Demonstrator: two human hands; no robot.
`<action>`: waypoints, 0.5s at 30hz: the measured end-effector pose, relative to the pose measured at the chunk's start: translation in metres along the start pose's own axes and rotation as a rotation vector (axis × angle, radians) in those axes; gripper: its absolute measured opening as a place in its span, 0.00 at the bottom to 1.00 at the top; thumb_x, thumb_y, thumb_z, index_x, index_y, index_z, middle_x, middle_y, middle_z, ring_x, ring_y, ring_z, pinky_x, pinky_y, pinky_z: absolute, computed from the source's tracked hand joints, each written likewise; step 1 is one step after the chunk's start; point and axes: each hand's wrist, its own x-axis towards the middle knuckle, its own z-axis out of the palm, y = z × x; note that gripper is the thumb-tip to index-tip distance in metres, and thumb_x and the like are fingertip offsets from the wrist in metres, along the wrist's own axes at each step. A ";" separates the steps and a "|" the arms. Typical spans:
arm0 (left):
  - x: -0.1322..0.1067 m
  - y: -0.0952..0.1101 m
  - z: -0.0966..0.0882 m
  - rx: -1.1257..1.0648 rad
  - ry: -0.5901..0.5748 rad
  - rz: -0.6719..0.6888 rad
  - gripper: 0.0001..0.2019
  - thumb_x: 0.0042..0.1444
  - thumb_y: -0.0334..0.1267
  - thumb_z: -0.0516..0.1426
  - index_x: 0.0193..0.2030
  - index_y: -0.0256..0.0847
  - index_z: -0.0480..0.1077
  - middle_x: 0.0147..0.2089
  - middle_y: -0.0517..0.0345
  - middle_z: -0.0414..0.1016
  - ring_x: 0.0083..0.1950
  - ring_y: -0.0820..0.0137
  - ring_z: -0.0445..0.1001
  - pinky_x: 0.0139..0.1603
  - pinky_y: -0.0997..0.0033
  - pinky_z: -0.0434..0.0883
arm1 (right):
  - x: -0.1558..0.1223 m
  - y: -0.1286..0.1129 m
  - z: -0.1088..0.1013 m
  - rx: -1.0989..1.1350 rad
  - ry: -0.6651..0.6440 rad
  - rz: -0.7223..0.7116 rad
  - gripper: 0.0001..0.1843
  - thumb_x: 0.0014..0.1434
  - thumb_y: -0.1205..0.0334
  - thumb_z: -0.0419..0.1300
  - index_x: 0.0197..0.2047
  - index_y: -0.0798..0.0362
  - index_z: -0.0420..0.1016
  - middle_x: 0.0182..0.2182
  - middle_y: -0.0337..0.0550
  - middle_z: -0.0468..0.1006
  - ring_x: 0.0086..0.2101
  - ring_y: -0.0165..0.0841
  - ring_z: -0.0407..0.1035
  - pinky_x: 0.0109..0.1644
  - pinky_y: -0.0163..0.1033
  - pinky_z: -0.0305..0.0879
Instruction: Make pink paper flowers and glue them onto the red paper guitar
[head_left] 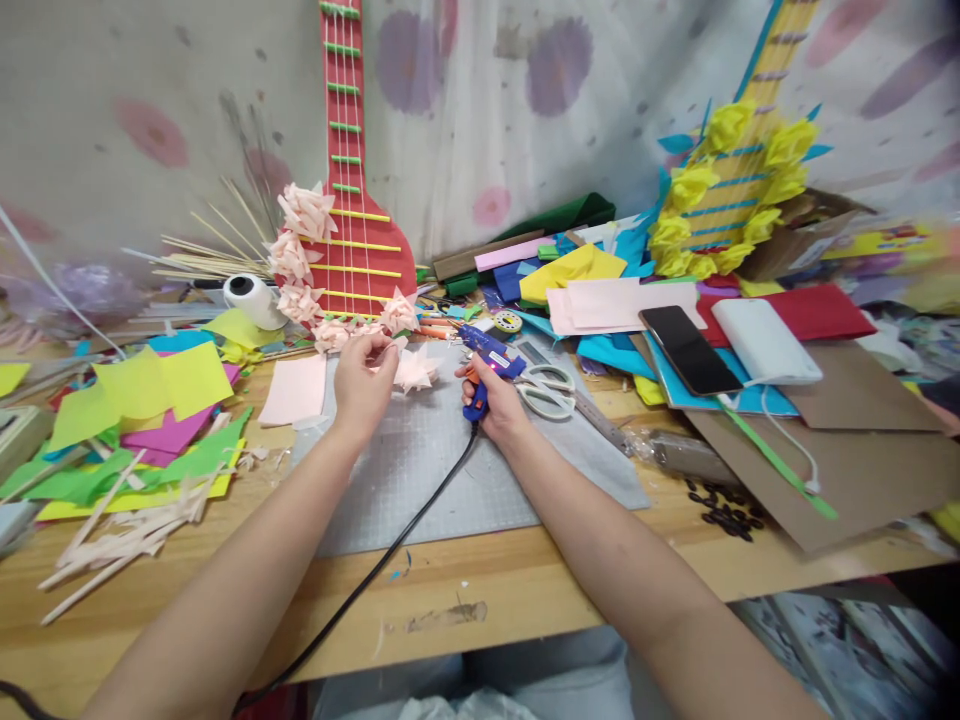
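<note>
My right hand [501, 402] is wrapped round the handle of a blue glue gun [491, 350], its nozzle pointing up and left and its black cord trailing down to the left. My left hand [367, 378] is closed in a pinch; whatever lies between the fingertips is too small to make out. Just right of those fingertips a pale pink paper flower [415, 369] lies over the grey cutting mat [427, 500]. Behind both hands stands a red cardboard guitar [384, 232] with green and yellow bars, white strings and pink paper flowers along its left and bottom edge.
Scissors [550, 390] and a metal ruler [600, 420] lie right of the glue gun. Farther right are a phone [688, 350], a white power bank [766, 340] and brown cardboard [832, 470]. Coloured paper [161, 390] covers the left side. A yellow guitar [720, 200] stands back right.
</note>
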 end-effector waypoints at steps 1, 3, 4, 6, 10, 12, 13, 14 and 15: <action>0.002 -0.001 0.000 -0.039 -0.008 -0.034 0.04 0.51 0.37 0.55 0.31 0.40 0.70 0.34 0.58 0.72 0.36 0.71 0.70 0.38 0.72 0.67 | 0.001 0.000 0.000 -0.004 0.002 -0.005 0.18 0.42 0.47 0.66 0.26 0.53 0.68 0.25 0.35 0.74 0.17 0.20 0.58 0.18 0.28 0.56; 0.005 -0.004 -0.002 -0.071 -0.047 -0.066 0.06 0.50 0.37 0.56 0.32 0.40 0.71 0.34 0.58 0.73 0.35 0.71 0.70 0.38 0.72 0.68 | 0.002 -0.002 -0.001 -0.011 0.007 -0.006 0.18 0.42 0.48 0.66 0.26 0.53 0.68 0.25 0.35 0.74 0.17 0.20 0.58 0.18 0.28 0.56; 0.006 -0.005 -0.004 -0.069 -0.069 -0.069 0.06 0.50 0.37 0.56 0.33 0.40 0.72 0.35 0.58 0.74 0.35 0.71 0.71 0.39 0.72 0.68 | 0.002 -0.003 -0.002 -0.011 0.012 -0.006 0.18 0.42 0.48 0.66 0.26 0.53 0.68 0.25 0.35 0.74 0.17 0.20 0.58 0.18 0.28 0.55; 0.007 -0.008 -0.008 -0.024 -0.102 -0.048 0.06 0.50 0.36 0.55 0.34 0.40 0.72 0.36 0.58 0.74 0.35 0.71 0.71 0.39 0.72 0.68 | 0.003 -0.004 -0.003 -0.013 0.019 -0.009 0.18 0.42 0.48 0.67 0.25 0.54 0.69 0.24 0.36 0.74 0.17 0.20 0.57 0.17 0.28 0.54; 0.005 -0.016 -0.017 0.168 -0.157 0.110 0.10 0.51 0.34 0.55 0.41 0.41 0.71 0.34 0.58 0.74 0.35 0.69 0.71 0.41 0.70 0.67 | 0.002 -0.006 -0.005 -0.038 0.011 -0.017 0.18 0.42 0.47 0.66 0.24 0.54 0.70 0.18 0.34 0.69 0.16 0.20 0.56 0.17 0.28 0.54; 0.003 -0.021 -0.019 0.274 -0.173 0.234 0.12 0.51 0.34 0.54 0.44 0.41 0.70 0.34 0.57 0.75 0.38 0.67 0.72 0.43 0.68 0.66 | 0.002 -0.006 -0.006 -0.055 0.004 -0.013 0.18 0.42 0.46 0.66 0.25 0.54 0.70 0.17 0.34 0.69 0.15 0.21 0.56 0.17 0.28 0.53; 0.002 -0.023 -0.019 0.318 -0.179 0.294 0.13 0.52 0.34 0.54 0.45 0.41 0.70 0.35 0.56 0.75 0.39 0.65 0.72 0.44 0.67 0.66 | 0.002 -0.006 -0.006 -0.055 0.004 -0.015 0.18 0.42 0.47 0.66 0.25 0.54 0.70 0.18 0.34 0.70 0.16 0.20 0.56 0.17 0.28 0.53; 0.001 -0.025 -0.019 0.356 -0.186 0.347 0.13 0.52 0.34 0.54 0.46 0.41 0.69 0.35 0.55 0.75 0.40 0.64 0.72 0.44 0.66 0.65 | 0.002 -0.006 -0.007 -0.051 0.005 -0.020 0.18 0.42 0.47 0.66 0.25 0.54 0.71 0.20 0.35 0.71 0.16 0.20 0.57 0.17 0.28 0.54; 0.000 -0.027 -0.018 0.386 -0.193 0.389 0.14 0.52 0.34 0.54 0.46 0.41 0.69 0.35 0.55 0.75 0.40 0.64 0.72 0.44 0.66 0.65 | 0.002 -0.005 -0.007 -0.045 0.004 -0.024 0.18 0.41 0.47 0.66 0.25 0.54 0.71 0.20 0.35 0.72 0.16 0.20 0.57 0.17 0.28 0.54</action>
